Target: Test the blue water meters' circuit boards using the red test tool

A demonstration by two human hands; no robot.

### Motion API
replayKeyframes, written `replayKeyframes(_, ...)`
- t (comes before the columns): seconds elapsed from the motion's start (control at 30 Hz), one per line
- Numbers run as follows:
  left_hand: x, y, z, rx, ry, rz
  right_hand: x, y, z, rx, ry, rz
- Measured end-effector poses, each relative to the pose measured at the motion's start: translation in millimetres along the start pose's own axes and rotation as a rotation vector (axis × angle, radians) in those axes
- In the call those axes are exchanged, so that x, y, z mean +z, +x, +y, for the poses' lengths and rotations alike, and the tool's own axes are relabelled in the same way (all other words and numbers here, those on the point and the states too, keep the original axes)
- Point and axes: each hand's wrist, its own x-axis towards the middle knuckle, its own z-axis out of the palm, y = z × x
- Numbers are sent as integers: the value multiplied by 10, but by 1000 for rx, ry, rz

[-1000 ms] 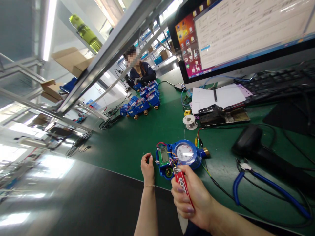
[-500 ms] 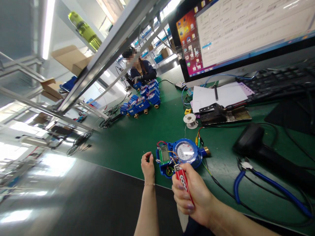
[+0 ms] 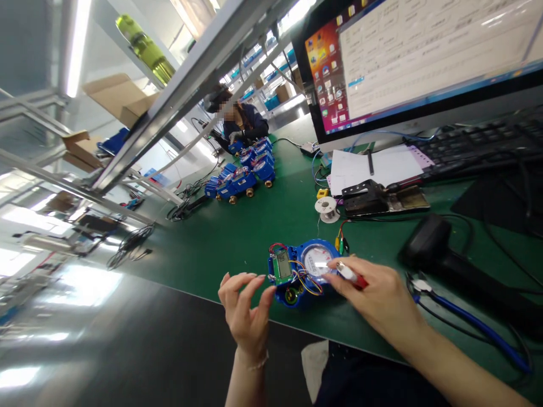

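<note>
A blue meter with a round dial lies on the green table, its small green circuit board with a display exposed and thin coloured wires looped beside it. My left hand is at the board's left edge, fingers apart and curved, with nothing seen in it. Over the right part of the meter, my right hand holds a red lighter-like tool with a metal end; its fingers hide the meter's brass fitting.
Blue-handled cutters and a black scanner lie to the right. Behind the meter are a wire spool, papers and a monitor. More blue meters stand farther back, near a seated person.
My right hand has moved right and up with the red tool, away from the wires and over the dial's side. My left hand is closer to the board and its fingers are more spread.
</note>
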Motion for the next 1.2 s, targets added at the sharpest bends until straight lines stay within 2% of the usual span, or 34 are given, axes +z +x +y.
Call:
replayKeyframes(0.07, -24, 120, 153, 157, 99, -81, -89, 111, 49, -282, -263, 69)
replayKeyframes(0.17, 19, 214, 259, 277, 208, -129, -87, 212, 98, -499, -435, 49)
replayKeyframes(0.4, 61, 246, 324, 316, 217, -173, 54, 246, 84, -722, -573, -19)
replayKeyframes(0.63, 50, 242, 400, 320, 213, -211, 149, 256, 54, -816, -687, -26)
replayKeyframes(0.73, -3, 247, 370, 300, 175, -229, 97, 222, 74, -852, -693, -7)
replayKeyframes(0.83, -64, 253, 153, 165, 18, -233, -117, 182, 165, -728, -625, 31)
replayKeyframes(0.93, -22, 232, -248, -162, -309, -226, -377, 178, 390, -374, -751, 112)
replayKeyframes(1.0, 80, 187, -506, -411, -609, -318, -466, 200, 591, -163, -928, 151)
replayKeyframes(1.03, 143, 155, -601, -484, -768, -406, -475, 213, 686, -102, -999, 150)
replayKeyframes(1.13, 303, 41, -688, -600, -1065, -676, -408, 224, 857, -107, -1096, 160)
replayKeyframes(1.2, 353, -37, -623, -661, -1126, -768, -340, 169, 842, -165, -1108, 224)
